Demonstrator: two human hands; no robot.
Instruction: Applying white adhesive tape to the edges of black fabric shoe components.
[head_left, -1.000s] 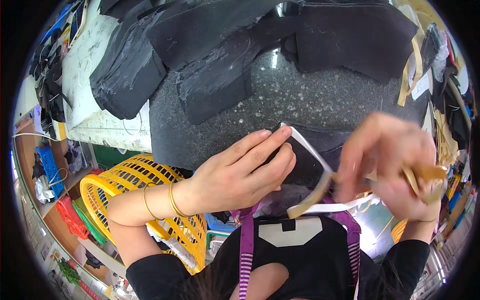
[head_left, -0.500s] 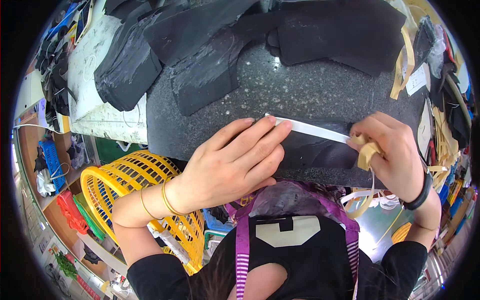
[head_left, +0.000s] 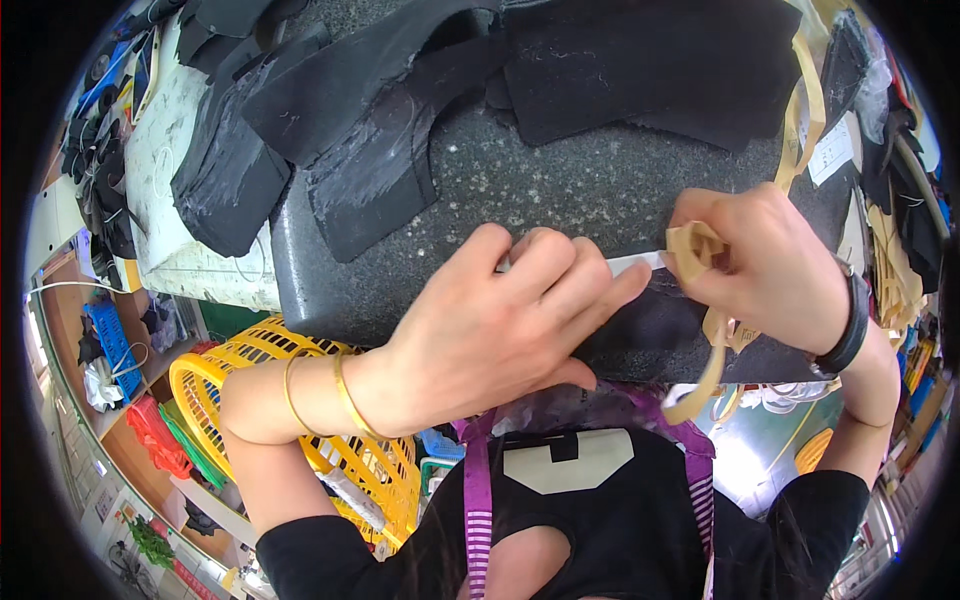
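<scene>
A narrow white strip (head_left: 636, 263) runs between my two hands above the dark worktop (head_left: 500, 190). My left hand (head_left: 500, 315) lies over its left part, fingers bent and apart, thumb stretched away; the fingertips are partly hidden. My right hand (head_left: 775, 265) is closed on a bunched, looped beige tape (head_left: 695, 250) at the strip's right end. A tail of that tape (head_left: 705, 385) hangs below the hand toward the table's front edge. Under the strip lies a smooth black piece (head_left: 645, 325), partly covered by my hands.
Stacks of black cut pieces (head_left: 640, 65) spread along the back of the worktop. Another beige strip (head_left: 808, 110) hangs at the right, beside a white paper slip (head_left: 830, 155). A yellow plastic basket (head_left: 195, 385) stands below the table's left edge.
My left hand's fingers, earlier laid out straight along the strip, are now bent, and the hand sits further right. My right hand has shifted left; less white strip shows between the hands.
</scene>
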